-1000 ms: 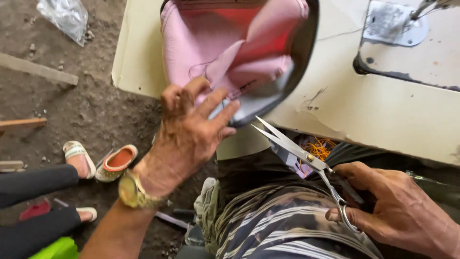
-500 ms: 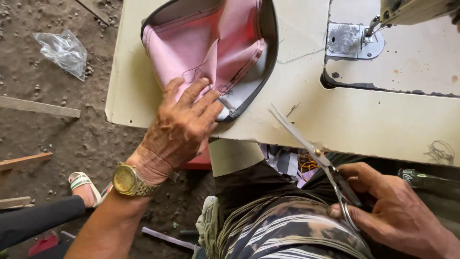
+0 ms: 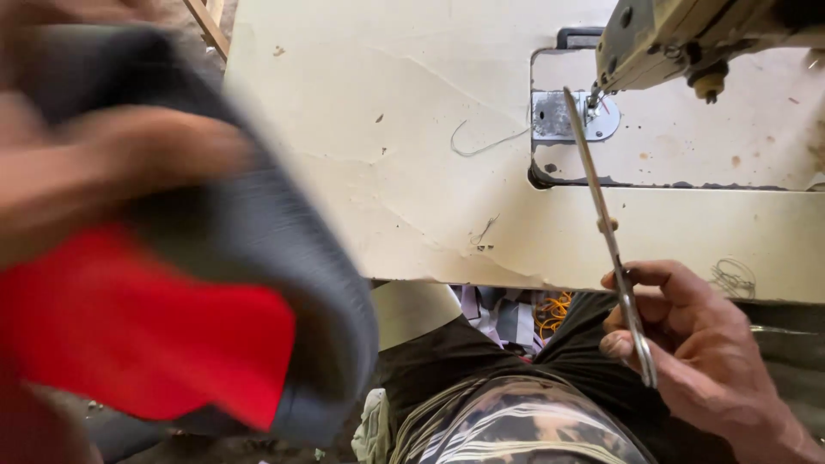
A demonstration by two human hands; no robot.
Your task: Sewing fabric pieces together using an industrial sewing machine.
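Scissors (image 3: 606,223) right of centre, blades shut, tips up by sewing machine (image 3: 687,43), gripped in right hand (image 3: 696,352) lower right. Left hand (image 3: 129,163) blurry upper left, clutching grey-red fabric (image 3: 215,292). Cream surface (image 3: 387,155) behind.

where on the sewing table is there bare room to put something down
Bare: the cream table top between the blurred grey-and-red fabric and the needle plate. Crowded: right side, under the sewing machine head, where the right hand holds scissors.
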